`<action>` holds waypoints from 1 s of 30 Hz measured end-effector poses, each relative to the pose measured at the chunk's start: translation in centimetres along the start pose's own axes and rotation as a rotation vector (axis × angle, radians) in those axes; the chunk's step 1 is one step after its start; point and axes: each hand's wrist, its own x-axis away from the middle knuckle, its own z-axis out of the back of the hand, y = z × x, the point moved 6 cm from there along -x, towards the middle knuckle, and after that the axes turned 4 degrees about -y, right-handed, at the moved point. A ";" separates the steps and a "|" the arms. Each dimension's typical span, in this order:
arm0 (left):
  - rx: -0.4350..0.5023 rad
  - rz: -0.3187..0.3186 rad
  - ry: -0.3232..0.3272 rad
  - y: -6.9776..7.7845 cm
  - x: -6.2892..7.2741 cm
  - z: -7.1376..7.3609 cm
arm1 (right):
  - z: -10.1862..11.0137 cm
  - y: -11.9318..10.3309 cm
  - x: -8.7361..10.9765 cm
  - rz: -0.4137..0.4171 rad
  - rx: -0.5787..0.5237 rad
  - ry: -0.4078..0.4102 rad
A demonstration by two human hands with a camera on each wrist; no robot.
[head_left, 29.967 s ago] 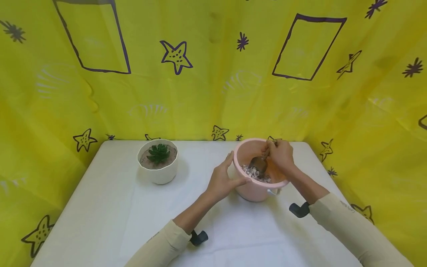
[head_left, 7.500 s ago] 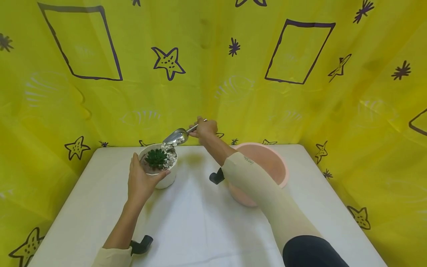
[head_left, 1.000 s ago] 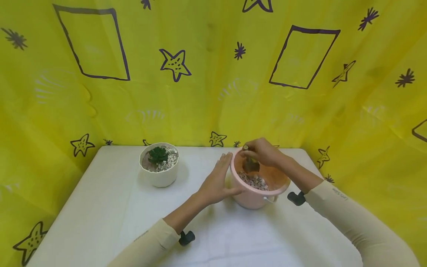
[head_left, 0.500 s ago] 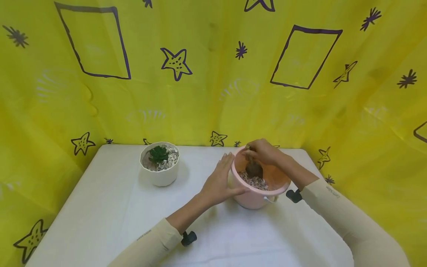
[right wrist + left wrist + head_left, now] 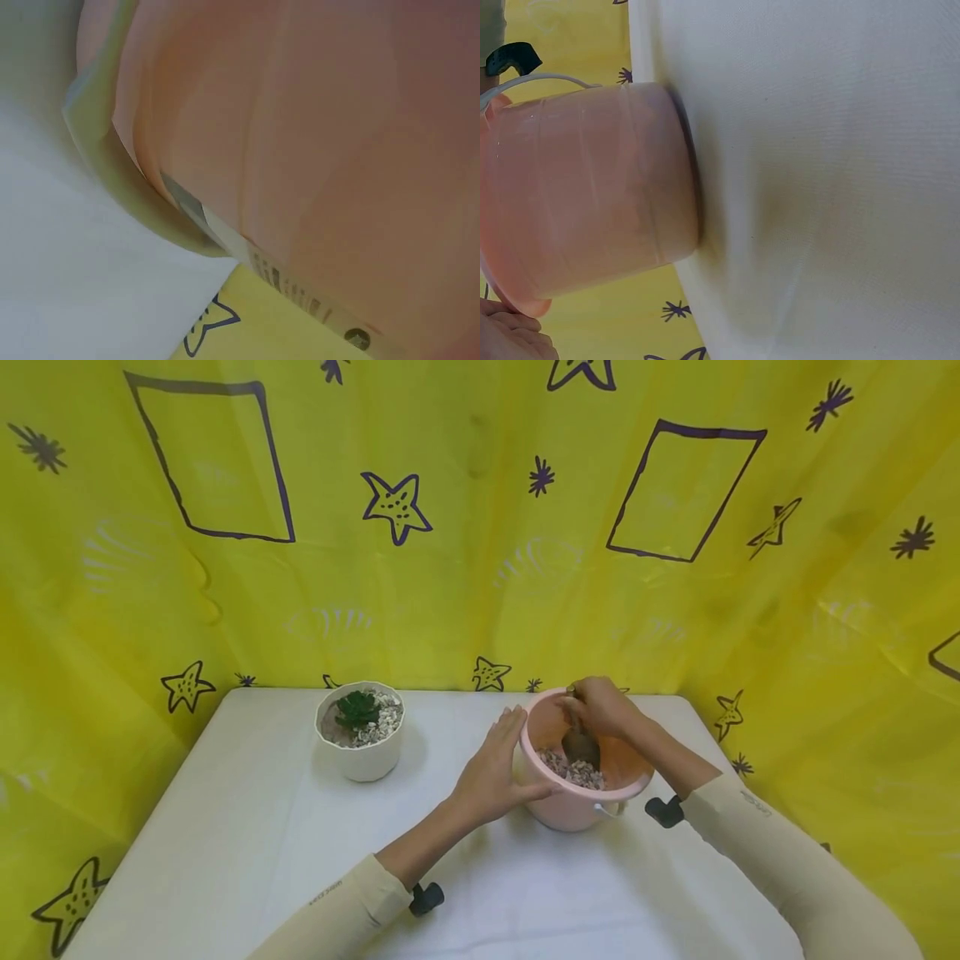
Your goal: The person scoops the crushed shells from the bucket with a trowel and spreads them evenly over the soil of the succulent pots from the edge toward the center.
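My right hand (image 5: 603,706) reaches over the far rim of a pink bucket (image 5: 566,810) and grips the handle of a metal scoop (image 5: 581,747). The scoop's bowl points down into pebbles (image 5: 562,766) at the bottom. With fingers along the left side and thumb over the front rim, my left hand (image 5: 487,777) holds the bucket. Its curved wall fills much of the left wrist view, where some fingers (image 5: 514,334) show at the rim. To the left stands a white pot (image 5: 365,764) with a green succulent (image 5: 357,709) and white pebbles (image 5: 384,720) covering its right side.
Both containers stand toward the back of a table with a white cloth (image 5: 247,827). A yellow curtain (image 5: 465,602) with drawn stars hangs close behind it and along both sides. The bucket's pale handle (image 5: 135,195) hangs down outside its wall.
Seconds ago the scoop tipped pebbles into the pot, whose surface was bare soil earlier. Both hands moved from pot to bucket. Over the last second the scoop has sunk toward the pebbles and shifted right.
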 end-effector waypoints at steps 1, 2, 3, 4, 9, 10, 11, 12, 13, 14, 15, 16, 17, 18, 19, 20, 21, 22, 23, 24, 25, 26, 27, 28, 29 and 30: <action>0.002 0.000 -0.001 0.0 0.0 0.0 | 0.1 0.1 0.1 -0.022 -0.006 0.014; 0.005 0.000 -0.002 0.0 0.0 -0.1 | 0.1 0.3 0.3 -0.041 -0.013 0.025; 0.006 0.002 -0.001 0.0 0.0 -0.1 | 0.1 0.4 0.5 -0.061 -0.019 0.034; 0.005 0.003 0.000 -0.1 0.0 -0.1 | 0.1 0.6 0.7 -0.082 -0.034 0.038; 0.004 0.003 0.003 -0.1 0.0 -0.1 | 0.3 1.2 1.8 -0.148 -0.088 0.070; 0.005 0.002 0.003 -0.1 0.0 -0.1 | 0.4 1.3 2.1 -0.161 -0.093 0.087; 0.007 0.001 0.003 0.0 0.0 0.0 | 0.5 1.4 2.4 -0.177 -0.090 0.109; 0.009 0.001 0.003 0.0 0.0 0.0 | 0.6 1.5 2.6 -0.194 -0.082 0.132; 0.012 0.002 0.003 0.0 0.0 0.0 | 0.7 1.5 2.9 -0.215 -0.084 0.153; 0.017 0.005 0.003 0.0 0.0 0.0 | 0.8 1.6 3.1 -0.236 -0.084 0.171; 0.020 0.005 0.006 0.1 0.0 0.0 | 0.8 1.7 3.3 -0.261 -0.088 0.186; 0.024 0.007 0.008 0.1 0.0 0.0 | 0.8 1.8 3.6 -0.286 -0.104 0.193; 0.028 0.010 0.008 0.1 0.0 -0.1 | 0.7 1.9 3.7 -0.308 -0.122 0.199; 0.032 0.014 0.008 0.1 0.0 -0.1 | 0.7 1.9 3.9 -0.323 -0.136 0.206; 0.035 0.014 0.010 0.1 0.0 -0.2 | 0.6 1.9 4.1 -0.337 -0.150 0.209; 0.039 0.016 0.010 0.1 0.0 -0.2 | 0.5 2.0 4.2 -0.349 -0.166 0.207; 0.042 0.017 0.011 0.1 0.1 -0.3 | 0.5 2.0 4.3 -0.355 -0.180 0.205; 0.045 0.020 0.009 0.1 0.1 -0.3 | 0.5 1.9 4.5 -0.357 -0.190 0.203; 0.047 0.022 0.008 0.1 0.1 -0.4 | 0.4 1.9 4.6 -0.360 -0.203 0.199; 0.048 0.021 0.007 0.1 0.1 -0.4 | 0.4 1.8 4.7 -0.361 -0.210 0.197; 0.049 0.020 0.008 0.1 0.1 -0.4 | 0.4 1.8 4.8 -0.364 -0.223 0.193; 0.048 0.023 0.007 0.1 0.1 -0.4 | 0.3 1.7 4.8 -0.365 -0.238 0.190; 0.044 0.021 0.010 0.1 0.1 -0.4 | 0.3 1.6 4.9 -0.368 -0.249 0.190; 0.041 0.021 0.011 0.1 0.1 -0.3 | 0.3 1.6 4.9 -0.376 -0.264 0.194; 0.039 0.023 0.014 0.1 0.1 -0.3 | 0.3 1.6 5.0 -0.380 -0.285 0.198; 0.037 0.024 0.018 0.1 0.1 -0.2 | 0.2 1.6 4.9 -0.388 -0.312 0.194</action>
